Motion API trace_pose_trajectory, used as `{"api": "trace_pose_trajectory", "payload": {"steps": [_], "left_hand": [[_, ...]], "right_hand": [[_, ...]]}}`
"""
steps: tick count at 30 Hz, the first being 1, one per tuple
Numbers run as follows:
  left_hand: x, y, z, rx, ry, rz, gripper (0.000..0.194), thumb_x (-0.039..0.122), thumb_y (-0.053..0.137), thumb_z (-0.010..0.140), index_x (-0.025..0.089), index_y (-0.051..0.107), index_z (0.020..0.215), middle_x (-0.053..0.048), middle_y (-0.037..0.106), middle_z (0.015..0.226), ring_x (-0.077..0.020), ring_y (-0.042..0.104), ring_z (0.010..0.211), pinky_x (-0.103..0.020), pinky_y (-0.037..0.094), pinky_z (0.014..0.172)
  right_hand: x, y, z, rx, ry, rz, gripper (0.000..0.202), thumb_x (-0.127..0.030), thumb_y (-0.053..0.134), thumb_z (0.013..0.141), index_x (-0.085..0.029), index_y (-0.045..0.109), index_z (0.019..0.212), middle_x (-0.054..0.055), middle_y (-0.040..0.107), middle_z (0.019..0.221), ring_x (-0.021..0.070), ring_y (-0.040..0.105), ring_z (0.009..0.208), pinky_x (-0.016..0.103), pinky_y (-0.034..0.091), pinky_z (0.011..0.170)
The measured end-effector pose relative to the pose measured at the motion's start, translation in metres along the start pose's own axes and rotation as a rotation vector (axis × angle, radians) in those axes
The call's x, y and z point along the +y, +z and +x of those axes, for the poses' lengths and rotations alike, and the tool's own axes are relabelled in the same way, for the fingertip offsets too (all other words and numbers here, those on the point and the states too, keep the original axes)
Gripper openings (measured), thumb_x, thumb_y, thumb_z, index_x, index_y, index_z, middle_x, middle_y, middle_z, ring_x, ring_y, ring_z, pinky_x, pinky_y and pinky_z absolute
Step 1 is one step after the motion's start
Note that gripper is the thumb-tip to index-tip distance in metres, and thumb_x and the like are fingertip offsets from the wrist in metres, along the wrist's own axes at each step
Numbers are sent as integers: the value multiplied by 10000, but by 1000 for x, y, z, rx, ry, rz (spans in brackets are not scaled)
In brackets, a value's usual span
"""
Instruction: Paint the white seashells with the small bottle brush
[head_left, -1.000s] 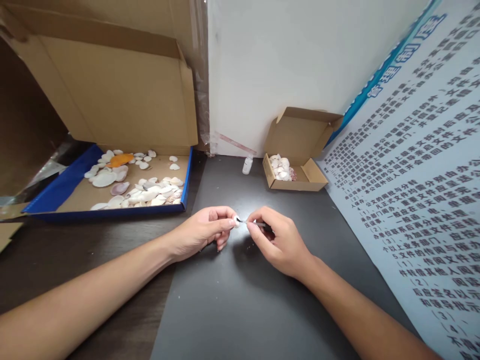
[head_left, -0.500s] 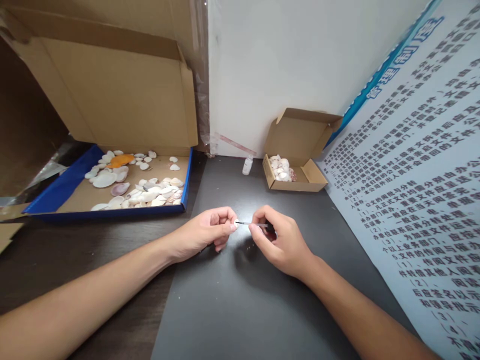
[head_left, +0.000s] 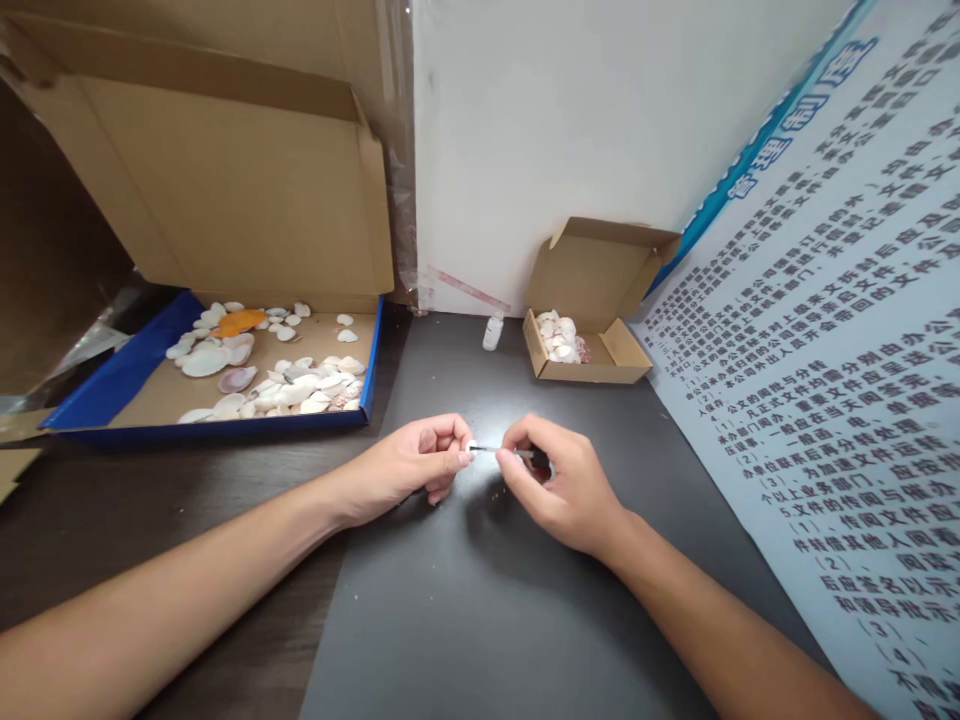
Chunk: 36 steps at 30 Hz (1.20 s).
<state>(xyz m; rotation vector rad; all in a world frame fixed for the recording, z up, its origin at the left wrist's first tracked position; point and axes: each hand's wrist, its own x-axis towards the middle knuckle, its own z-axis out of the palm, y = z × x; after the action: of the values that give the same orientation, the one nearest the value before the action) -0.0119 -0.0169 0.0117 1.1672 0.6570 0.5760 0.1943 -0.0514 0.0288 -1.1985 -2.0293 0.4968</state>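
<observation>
My left hand pinches a small white shell between thumb and fingertips; most of the shell is hidden. Facing it, my right hand is closed round a small thin brush with a pale stem and a dark handle, partly covered by the fingers. The brush's dark tip points left and meets the shell, as far as I can see. Both hands are just above the dark grey table mat.
A blue-edged cardboard box on the left holds many shells and an orange one. Behind my hands stand a small white bottle and a small open carton of shells. A printed board leans along the right.
My hands keep nearly the same pose. The brush has shifted very slightly in my right fingers, its dark handle showing a little more; the whole view has drifted slightly.
</observation>
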Motion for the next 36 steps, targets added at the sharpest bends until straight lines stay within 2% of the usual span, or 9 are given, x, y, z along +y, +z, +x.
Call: {"api": "trace_pose_trajectory", "payload": {"steps": [2,6,9,20,24,27,33,36], "left_hand": [[0,0,0,5,4,-10,262,376,678,855,184,500,850,77,416,619,-48,365,497,-183,343,484],[0,0,0,1,7,-15,259,363,684,847,185,496,836,75,417,613,-54,372,499,-184,344,478],[0,0,0,5,15,-26,258,358,689,840,193,491,833,79,410,604,-59,373,496,-188,355,479],[2,1,-1,5,12,43,236,346,667,858,190,491,833,77,438,634,-51,420,509,-183,353,498],[2,1,-1,8,12,41,245,350,672,854,189,488,833,78,440,645,-49,419,511,-185,357,503],[2,0,-1,5,15,46,252,354,680,846,187,493,829,75,446,641,-51,423,511,-188,360,507],[3,1,-2,18,14,25,222,320,686,833,188,507,831,57,496,640,-76,466,542,-215,426,551],[4,3,-2,32,-6,-1,201,297,684,826,190,515,844,53,527,605,-88,486,542,-224,444,562]], "right_hand": [[1,1,0,-21,-2,-20,91,-210,561,862,-196,548,773,-51,483,622,88,419,534,224,346,535],[1,3,0,48,22,-14,112,-200,563,851,-197,524,746,-54,470,607,88,412,527,220,341,523],[-1,4,0,9,-6,-7,98,-197,562,845,-197,533,752,-50,487,618,88,418,533,222,346,532],[-1,3,1,65,29,-23,116,-203,557,845,-203,519,735,-47,482,603,94,417,527,222,343,523],[-1,3,0,10,-19,6,102,-203,559,843,-198,535,744,-45,502,617,89,418,528,221,349,529],[-1,3,0,35,10,-15,111,-203,558,845,-198,531,738,-46,494,610,92,415,530,223,339,522],[-1,4,0,-19,10,-28,103,-203,561,842,-198,540,742,-41,521,631,93,428,544,228,347,540],[0,4,0,24,50,-48,110,-209,559,846,-199,535,739,-46,499,610,94,418,536,226,342,530]]}}
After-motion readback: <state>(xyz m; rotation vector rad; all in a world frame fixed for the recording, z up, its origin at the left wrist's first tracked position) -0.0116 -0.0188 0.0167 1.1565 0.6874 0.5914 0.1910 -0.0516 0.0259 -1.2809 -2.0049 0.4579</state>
